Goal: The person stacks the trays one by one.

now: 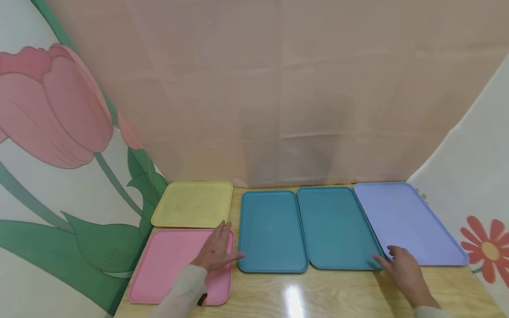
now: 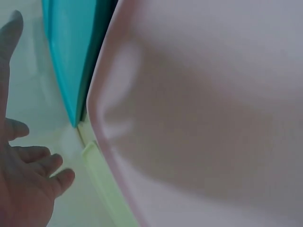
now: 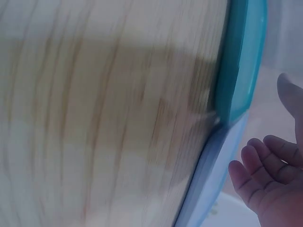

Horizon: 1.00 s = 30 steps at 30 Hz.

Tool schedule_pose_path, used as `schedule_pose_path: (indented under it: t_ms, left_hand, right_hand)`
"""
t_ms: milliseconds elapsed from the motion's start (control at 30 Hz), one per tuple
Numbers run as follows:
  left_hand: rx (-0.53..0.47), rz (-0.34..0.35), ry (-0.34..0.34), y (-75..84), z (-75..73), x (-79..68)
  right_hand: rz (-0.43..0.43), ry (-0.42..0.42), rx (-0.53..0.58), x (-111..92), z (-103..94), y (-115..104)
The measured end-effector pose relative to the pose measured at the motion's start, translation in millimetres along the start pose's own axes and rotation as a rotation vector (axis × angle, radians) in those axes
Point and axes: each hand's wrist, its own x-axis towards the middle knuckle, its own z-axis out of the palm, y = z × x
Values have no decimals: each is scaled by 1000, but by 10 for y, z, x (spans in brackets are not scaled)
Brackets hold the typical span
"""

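My left hand (image 1: 218, 251) hovers over the right side of the pink tray (image 1: 171, 260), fingers straight and thumb spread toward a teal tray (image 1: 272, 232). In the left wrist view its shadow falls across the pink tray's surface. My right hand (image 1: 405, 274) is near the front corners where the second teal tray (image 1: 338, 227) meets the lavender tray (image 1: 407, 221). Its fingers are loosely bent with the thumb apart, and its palm shows nothing held in the right wrist view. Behind the pink tray lies a yellow tray (image 1: 192, 204).
The trays lie side by side on a light wooden table (image 1: 334, 293). A pinkish-beige cloth (image 1: 278, 97) hangs along the back. A tulip-patterned sheet (image 1: 67, 110) covers the left side, and a white one with a red flower (image 1: 489, 249) stands at the right.
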Motion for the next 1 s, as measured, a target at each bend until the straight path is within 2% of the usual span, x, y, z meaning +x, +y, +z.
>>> schedule_pose_path:
  t_ms: [333,567,767,1000]
  left_hand:
    - [-168,-102,-21,110,91,49]
    - [-208,-149,0,132,139,100]
    - [-223,-184,39,157,179,178]
    - [-248,-217,68,168,221,296]
  right_hand:
    - [-37,-17,61,47,145,-358]
    - [-63,-54,73,148,218,-551]
    - [-121,-16,84,263,328,-697]
    - [-148,-17,104,362,405,-930]
